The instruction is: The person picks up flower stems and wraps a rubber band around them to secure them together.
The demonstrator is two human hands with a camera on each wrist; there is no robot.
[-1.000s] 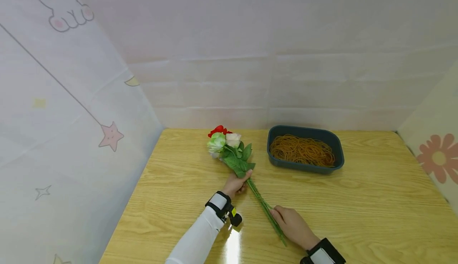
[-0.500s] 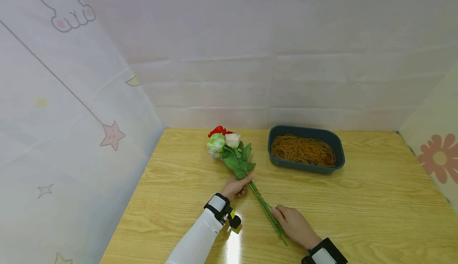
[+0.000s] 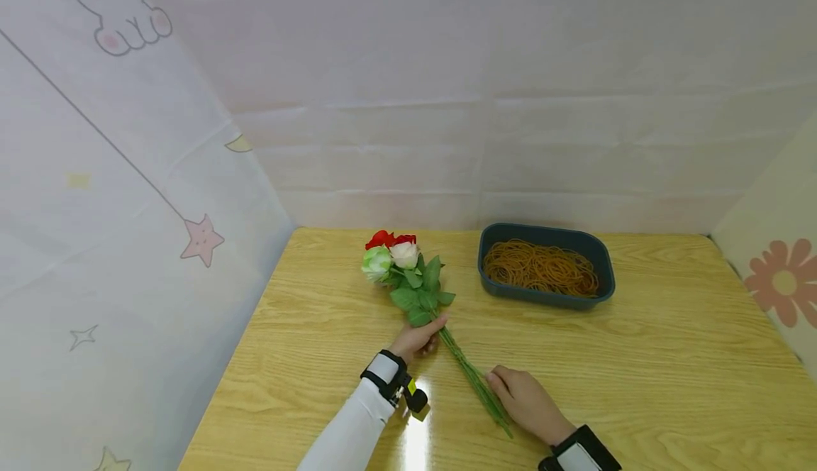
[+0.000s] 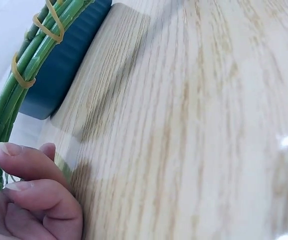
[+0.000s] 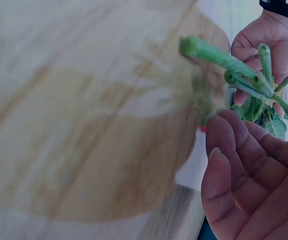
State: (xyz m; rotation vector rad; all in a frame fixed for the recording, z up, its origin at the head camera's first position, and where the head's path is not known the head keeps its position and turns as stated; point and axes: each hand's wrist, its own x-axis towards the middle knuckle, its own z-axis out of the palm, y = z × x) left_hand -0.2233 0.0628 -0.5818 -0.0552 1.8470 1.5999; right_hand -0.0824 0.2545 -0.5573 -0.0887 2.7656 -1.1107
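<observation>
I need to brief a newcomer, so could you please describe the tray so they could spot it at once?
On the wooden table, look toward the far edge by the back wall, right of the flowers. The tray is a dark blue, round-cornered tub, the only container there, filled with tan rubber bands.

Bright, table [image 3: 670, 357] glare, blurred wrist views

Left hand [image 4: 29, 200] grips banded green stems [image 4: 21, 80]; blue tray [image 4: 66, 65] behind.
</observation>
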